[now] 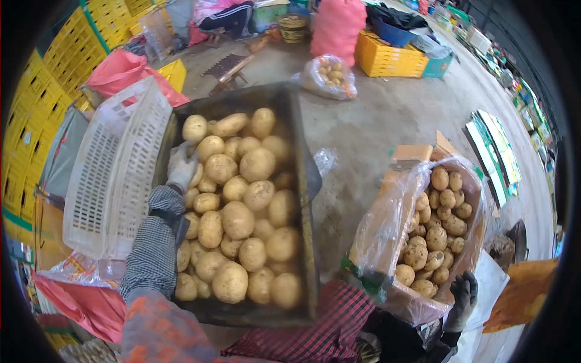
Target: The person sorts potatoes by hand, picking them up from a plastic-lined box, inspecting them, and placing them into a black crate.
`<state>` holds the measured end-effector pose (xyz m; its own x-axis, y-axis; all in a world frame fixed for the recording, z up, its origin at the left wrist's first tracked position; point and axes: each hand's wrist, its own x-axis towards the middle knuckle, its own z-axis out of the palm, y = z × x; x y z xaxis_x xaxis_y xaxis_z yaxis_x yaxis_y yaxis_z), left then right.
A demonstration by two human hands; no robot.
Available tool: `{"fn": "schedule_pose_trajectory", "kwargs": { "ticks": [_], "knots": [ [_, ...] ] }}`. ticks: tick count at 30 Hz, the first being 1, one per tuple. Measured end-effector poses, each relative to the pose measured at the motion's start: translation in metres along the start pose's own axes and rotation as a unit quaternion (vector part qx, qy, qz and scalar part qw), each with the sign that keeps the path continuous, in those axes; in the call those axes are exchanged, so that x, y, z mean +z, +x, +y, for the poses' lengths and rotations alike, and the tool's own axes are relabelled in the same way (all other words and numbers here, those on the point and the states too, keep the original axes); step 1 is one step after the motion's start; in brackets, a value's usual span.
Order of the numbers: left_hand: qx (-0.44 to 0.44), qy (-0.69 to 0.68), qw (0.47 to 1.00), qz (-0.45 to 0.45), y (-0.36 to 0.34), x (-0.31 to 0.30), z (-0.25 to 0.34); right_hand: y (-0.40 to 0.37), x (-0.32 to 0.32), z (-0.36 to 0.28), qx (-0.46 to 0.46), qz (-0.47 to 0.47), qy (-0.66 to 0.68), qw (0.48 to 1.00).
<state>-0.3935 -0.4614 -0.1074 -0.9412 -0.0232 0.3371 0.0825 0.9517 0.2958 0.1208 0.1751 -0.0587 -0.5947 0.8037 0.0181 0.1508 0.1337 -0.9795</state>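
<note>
My left hand (181, 168), in a pale glove, reaches over the left side of a black tub (307, 242) full of pale potatoes (238, 219). Its fingers stretch out and touch potatoes near the tub's left wall; no firm grip shows. At the lower right, my right hand (463, 302) wears a grey glove with dark fingers. It stands beside a plastic-lined cardboard box (387, 209), its fingers raised and slightly bent, with nothing visible in them. Inside the box lie browner potatoes (436, 239) with dirt on their skins.
White perforated crates (115, 175) lean against the tub's left side. Yellow crates (60, 54) are stacked far left. A bag of potatoes (328, 77), a pink sack (338, 30) and a yellow crate (387, 57) stand behind. A seated person's leg (233, 18) shows at the top.
</note>
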Motion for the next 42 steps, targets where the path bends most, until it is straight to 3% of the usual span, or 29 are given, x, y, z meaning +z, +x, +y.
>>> {"fn": "schedule_pose_trajectory", "kwargs": {
  "ticks": [1, 2, 3, 5, 7, 8, 10, 12, 15, 17, 18, 19, 20, 22, 24, 27, 30, 31, 32, 33, 35, 38, 40, 42],
  "knots": [
    [-0.004, -0.014, 1.0, 0.009, -0.001, 0.006, -0.001, -0.002, 0.004, -0.005, -0.005, -0.018, -0.001, 1.0],
    [0.076, 0.14, 0.986, 0.053, 0.007, 0.019, -0.02, -0.002, 0.005, -0.001, -0.017, -0.022, 0.015, 0.999],
    [0.087, 0.131, 0.985, 0.066, 0.014, 0.019, -0.013, 0.002, -0.005, 0.012, -0.028, -0.032, 0.004, 0.999],
    [0.195, 0.181, 0.957, 0.114, 0.018, 0.01, 0.013, -0.002, -0.006, 0.011, -0.024, -0.02, -0.045, 0.998],
    [0.163, 0.153, 0.975, 0.013, 0.012, 0.034, -0.014, -0.006, 0.006, -0.012, 0.014, -0.027, -0.013, 0.999],
    [0.193, 0.066, 0.978, 0.045, 0.011, 0.035, -0.023, -0.006, 0.008, -0.011, 0.028, -0.022, 0.013, 0.999],
    [0.157, 0.073, 0.985, 0.005, 0.014, 0.031, -0.022, 0.001, 0.012, -0.013, 0.057, -0.066, 0.014, 0.996],
    [0.189, 0.159, 0.967, 0.059, 0.013, 0.035, -0.022, 0.018, 0.013, -0.003, 0.046, -0.118, -0.039, 0.991],
    [0.253, -0.014, 0.963, 0.095, -0.021, -0.004, 0.071, 0.051, 0.025, -0.01, 0.035, -0.16, -0.198, 0.966],
    [0.272, -0.093, 0.958, 0.015, -0.086, -0.071, 0.196, 0.08, 0.05, -0.003, 0.072, -0.158, -0.312, 0.934],
    [0.281, -0.191, 0.938, -0.068, -0.113, -0.071, 0.219, 0.094, 0.067, -0.002, 0.068, -0.186, -0.323, 0.925],
    [0.286, -0.286, 0.903, -0.147, -0.14, -0.072, 0.24, 0.116, 0.079, 0.04, -0.125, -0.174, -0.382, 0.899],
    [0.264, -0.372, 0.847, -0.273, -0.172, -0.092, 0.282, 0.137, 0.103, 0.047, -0.128, -0.198, -0.41, 0.881],
    [0.452, -0.188, 0.807, -0.331, -0.2, -0.092, 0.317, 0.168, 0.148, 0.067, -0.173, -0.185, -0.369, 0.894],
    [0.479, -0.15, 0.813, -0.295, -0.207, -0.076, 0.323, 0.187, 0.182, 0.07, -0.161, -0.179, -0.452, 0.859],
    [0.504, -0.133, 0.812, -0.262, -0.208, -0.068, 0.327, 0.208, 0.201, 0.079, -0.074, -0.172, -0.475, 0.86],
    [0.505, -0.132, 0.818, -0.244, -0.205, -0.067, 0.325, 0.221, 0.184, 0.076, 0.069, -0.229, -0.292, 0.926],
    [0.503, -0.133, 0.819, -0.243, -0.205, -0.068, 0.324, 0.203, 0.169, 0.067, 0.143, -0.253, -0.084, 0.953],
    [0.502, -0.139, 0.819, -0.239, -0.207, -0.067, 0.324, 0.185, 0.154, 0.055, 0.227, -0.253, 0.119, 0.933],
    [0.498, -0.139, 0.82, -0.244, -0.208, -0.067, 0.324, 0.163, 0.14, 0.053, 0.046, -0.302, 0.131, 0.943],
    [0.494, -0.136, 0.82, -0.255, -0.208, -0.071, 0.324, 0.112, 0.112, 0.032, -0.18, -0.337, 0.114, 0.917],
    [0.509, -0.134, 0.823, -0.214, -0.213, -0.074, 0.322, 0.056, 0.077, -0.018, 0.16, -0.328, 0.286, 0.886],
    [0.476, -0.233, 0.803, -0.271, -0.217, -0.081, 0.33, 0.005, 0.062, -0.081, 0.216, -0.312, 0.371, 0.848],
    [0.392, -0.396, 0.75, -0.357, -0.234, -0.09, 0.346, -0.028, 0.06, -0.093, 0.129, -0.257, 0.312, 0.905]
  ]
}}
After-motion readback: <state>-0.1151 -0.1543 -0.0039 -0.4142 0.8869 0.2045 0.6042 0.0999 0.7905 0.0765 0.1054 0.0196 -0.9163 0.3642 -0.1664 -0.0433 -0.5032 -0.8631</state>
